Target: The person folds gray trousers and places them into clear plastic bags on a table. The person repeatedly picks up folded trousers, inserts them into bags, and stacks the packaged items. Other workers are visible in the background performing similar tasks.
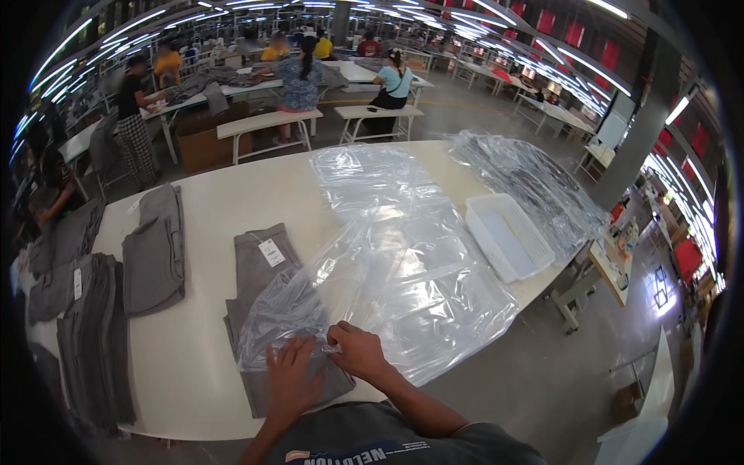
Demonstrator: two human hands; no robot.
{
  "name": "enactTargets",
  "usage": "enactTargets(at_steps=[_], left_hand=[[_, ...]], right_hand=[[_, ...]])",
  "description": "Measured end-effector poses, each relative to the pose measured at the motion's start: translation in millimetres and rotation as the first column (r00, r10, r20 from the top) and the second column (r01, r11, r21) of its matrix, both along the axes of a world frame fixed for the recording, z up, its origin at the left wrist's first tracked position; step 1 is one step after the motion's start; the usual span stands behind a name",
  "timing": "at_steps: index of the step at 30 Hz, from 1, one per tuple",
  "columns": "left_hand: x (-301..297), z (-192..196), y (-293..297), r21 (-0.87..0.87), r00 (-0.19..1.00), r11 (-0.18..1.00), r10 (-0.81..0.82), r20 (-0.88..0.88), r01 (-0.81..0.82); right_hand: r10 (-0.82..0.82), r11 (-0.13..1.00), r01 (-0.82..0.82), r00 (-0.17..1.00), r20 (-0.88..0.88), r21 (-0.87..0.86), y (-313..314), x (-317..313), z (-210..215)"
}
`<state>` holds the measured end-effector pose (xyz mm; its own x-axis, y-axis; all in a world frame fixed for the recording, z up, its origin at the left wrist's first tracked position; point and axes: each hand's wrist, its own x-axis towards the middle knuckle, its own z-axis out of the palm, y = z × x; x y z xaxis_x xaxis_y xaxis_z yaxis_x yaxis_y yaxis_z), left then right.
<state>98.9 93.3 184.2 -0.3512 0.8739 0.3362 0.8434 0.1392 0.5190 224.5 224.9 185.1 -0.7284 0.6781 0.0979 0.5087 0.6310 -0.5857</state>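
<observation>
Folded grey trousers [260, 291] with a white tag [271, 253] lie on the table in front of me. A clear plastic bag [287, 310] partly covers them. My right hand [358, 350] is closed in a fist and grips the bag near its lower edge. Spread out flat, my left hand [294, 376] rests over the bag and trousers, its fingers pointing away from me. Just right of the trousers, a pile of flat clear plastic bags [434, 287] stretches from the near edge toward the far edge.
Stacked grey trousers [93, 341] and another folded pair [155, 252] sit on the left of the white table [209, 209]. At the right are a white plastic basket [509, 236] and more bundled plastic [535, 178]. Beyond the table, benches [267, 122] and several people are visible.
</observation>
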Motion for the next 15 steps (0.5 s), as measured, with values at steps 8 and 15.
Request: enactTargets(at_steps=[8,15], left_hand=[[-35.8,-28.9,0.7,0.245,0.979,0.966,0.037,0.201,-0.087],[-40.0,-36.5,1.6,0.167,0.936,0.984,-0.003,0.353,-0.06]], right_hand=[[0.166,0.979,-0.154,0.983,0.082,-0.135,10.8,15.9,7.2],[-0.02,0.967,0.021,1.0,0.006,-0.253,16.9,20.3,21.3]])
